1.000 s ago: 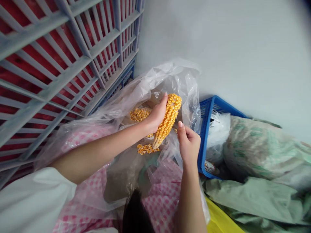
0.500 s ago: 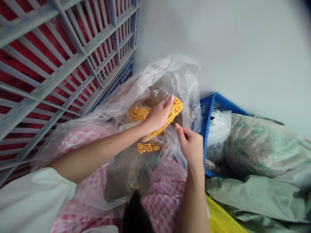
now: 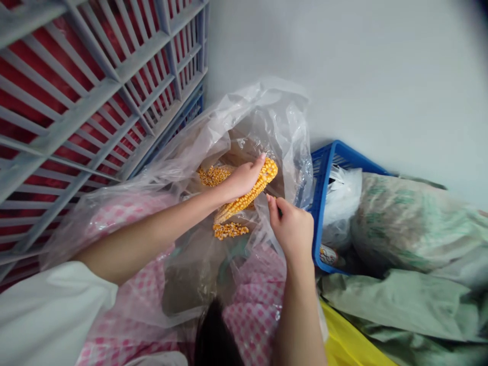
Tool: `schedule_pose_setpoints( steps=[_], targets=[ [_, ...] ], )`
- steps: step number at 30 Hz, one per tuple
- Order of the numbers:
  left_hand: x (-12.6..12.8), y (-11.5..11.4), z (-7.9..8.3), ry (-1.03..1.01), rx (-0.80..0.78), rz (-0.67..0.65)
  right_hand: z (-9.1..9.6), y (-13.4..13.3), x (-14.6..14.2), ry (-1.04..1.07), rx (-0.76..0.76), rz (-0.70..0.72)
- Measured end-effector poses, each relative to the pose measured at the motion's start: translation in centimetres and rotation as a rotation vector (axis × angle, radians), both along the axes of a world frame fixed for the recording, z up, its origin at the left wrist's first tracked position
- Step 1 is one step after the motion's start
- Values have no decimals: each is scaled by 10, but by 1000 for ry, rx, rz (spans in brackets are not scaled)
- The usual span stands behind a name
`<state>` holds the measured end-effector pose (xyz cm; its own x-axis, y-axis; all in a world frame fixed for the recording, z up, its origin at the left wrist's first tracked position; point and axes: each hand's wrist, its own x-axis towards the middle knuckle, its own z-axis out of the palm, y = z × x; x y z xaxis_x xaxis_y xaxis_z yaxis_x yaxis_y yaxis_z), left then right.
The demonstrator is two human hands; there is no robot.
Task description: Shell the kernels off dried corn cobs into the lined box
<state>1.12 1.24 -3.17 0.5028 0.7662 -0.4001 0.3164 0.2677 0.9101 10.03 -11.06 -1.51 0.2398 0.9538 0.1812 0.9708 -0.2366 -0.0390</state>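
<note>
Corn cob [image 3: 247,199] aslant in the left grip [image 3: 246,179], both ends outside

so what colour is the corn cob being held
Yellow; the corn cob shows best in the head view.

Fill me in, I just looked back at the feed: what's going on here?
A person's left hand holds a corn cob at a slant over an open clear plastic bag. The right hand is beside the cob, fingers curled in; whether it grips something thin is too unclear to tell. Yellow kernels cover most of the cob's visible side, and loose kernels lie in the bag below. A blue basket stands to the right.
</note>
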Motion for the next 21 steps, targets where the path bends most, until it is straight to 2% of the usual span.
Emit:
schedule_pose_setpoints(
  steps=[4, 8, 11, 16, 21],
  targets=[
    [8, -7, -6, -94, -129, 145, -8, 3, -11, 75, 61, -148],
    [11, -12, 0, -295, -454, 233, -9, 8, -25, 221, 211, -281],
    [10, -10, 8, -412, -671, 244, -5, 13, -30, 310, 250, -289],
    [5, -2, 15, -504, -701, 258, 2, 16, -26, 490, 284, -221],
    [0, 1, 22, -527, -699, 249, 7, 13, -19, 788, 262, -169]
  ],
)
